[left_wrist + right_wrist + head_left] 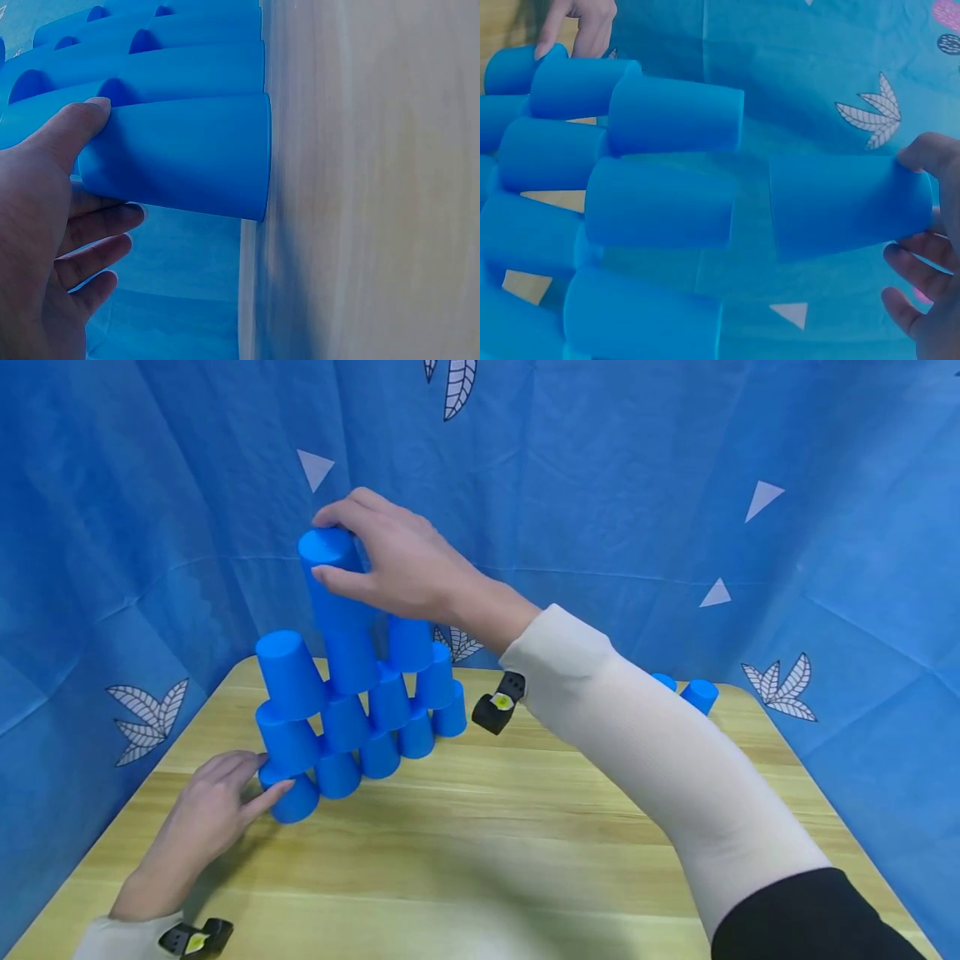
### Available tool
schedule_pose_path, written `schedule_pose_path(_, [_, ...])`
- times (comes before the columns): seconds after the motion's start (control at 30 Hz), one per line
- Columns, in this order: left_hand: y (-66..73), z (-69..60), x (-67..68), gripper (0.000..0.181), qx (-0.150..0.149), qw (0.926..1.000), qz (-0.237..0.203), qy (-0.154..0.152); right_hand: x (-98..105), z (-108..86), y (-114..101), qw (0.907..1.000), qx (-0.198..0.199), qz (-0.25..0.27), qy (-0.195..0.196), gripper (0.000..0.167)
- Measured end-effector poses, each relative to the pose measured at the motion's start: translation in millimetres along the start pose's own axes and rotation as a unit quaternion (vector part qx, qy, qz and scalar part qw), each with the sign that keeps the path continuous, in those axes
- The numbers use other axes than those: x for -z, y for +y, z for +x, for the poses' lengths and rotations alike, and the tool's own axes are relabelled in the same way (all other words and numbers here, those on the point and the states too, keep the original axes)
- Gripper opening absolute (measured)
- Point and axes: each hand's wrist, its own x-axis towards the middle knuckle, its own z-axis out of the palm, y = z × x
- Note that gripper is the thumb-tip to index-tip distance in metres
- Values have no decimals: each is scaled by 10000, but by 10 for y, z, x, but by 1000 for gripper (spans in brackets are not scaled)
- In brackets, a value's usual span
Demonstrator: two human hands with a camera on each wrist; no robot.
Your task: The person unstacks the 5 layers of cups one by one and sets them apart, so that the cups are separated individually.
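We are seeing a pyramid of blue cups (345, 722) standing at about ten o'clock on the bench (480, 860). All its cups are sitting mouth down, so their insides are staying hidden from us: five are forming the bottom row, four the second and three the third. At the pyramid's twelve o'clock, the right hand (401, 560) is holding one more inverted cup (847, 206), its grip pinching the narrow closed end between thumb and fingers. In the right wrist view we are finding that cup hanging just above the third row, apart from it. At eight o'clock, the left hand (210, 814) is gripping the near corner cup (180, 157) of the bottom row, thumb and fingers lying on opposite sides. Two spare cups (701, 696) are standing at two o'clock, partly hidden by the off-white sleeve (660, 752). We are noticing smooth, matte, tapered walls on the cups, pale streaked wood grain on the bench, and creased blue cloth (600, 468) hanging behind, printed with white leaves and triangles.
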Motion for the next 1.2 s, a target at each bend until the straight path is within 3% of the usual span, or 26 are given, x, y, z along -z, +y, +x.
schedule_pose_path(0.43, [-38, -14, -9, 45, -12, 10000, -45, 65, 72, -435, 473, 9988, -221, 16, 433, 51])
schedule_pose_path(0.6, [-50, -62, 6, 45, 173, 9998, -35, -3, 88, -623, 670, 9975, -386, 127, 570, 50])
schedule_pose_path(0.73, [-53, -149, 52, 44, 301, 9995, -65, -33, 52, -766, 817, 9962, -579, 299, 570, 50])
schedule_pose_path(0.83, [-58, -186, 86, 41, 229, 9997, -120, -41, 17, -886, 940, 9949, -754, 345, 571, 50])
schedule_pose_path(1.2, [-92, -173, 117, 49, 265, 9996, 4, 54, -72, -1124, 1367, 9900, -1335, 258, 385, 52])
